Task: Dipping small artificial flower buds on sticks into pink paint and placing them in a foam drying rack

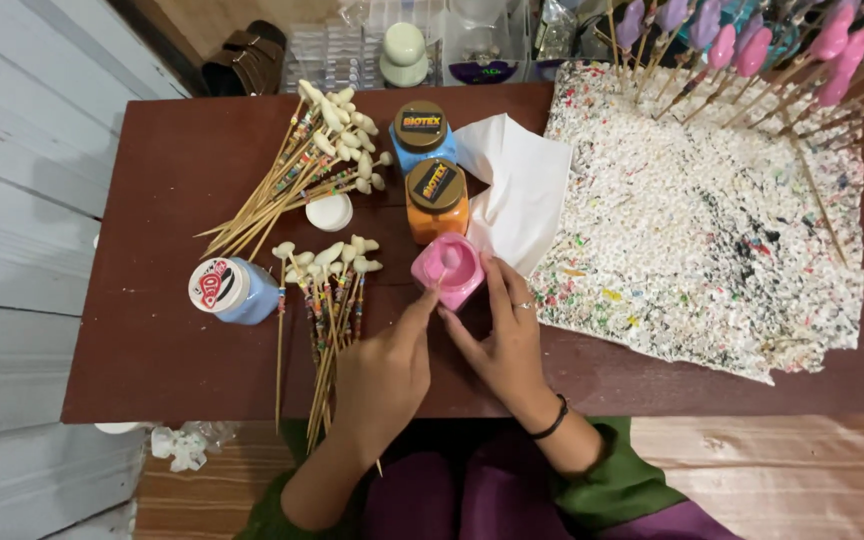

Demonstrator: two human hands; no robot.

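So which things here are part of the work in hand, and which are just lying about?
In hand:
left hand
right hand
pink paint jar
beaded sticks

Lying about:
orange jar
blue jar
capped pale blue jar
tissue
paint-spattered sheet

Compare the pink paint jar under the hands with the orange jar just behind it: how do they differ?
The pink jar is open, with no cap on it; the orange jar is shut under a dark cap. The pink jar is touched by the left hand and the right hand; the orange jar stands untouched. The pink jar looks smaller. Both stand upright on the brown table.
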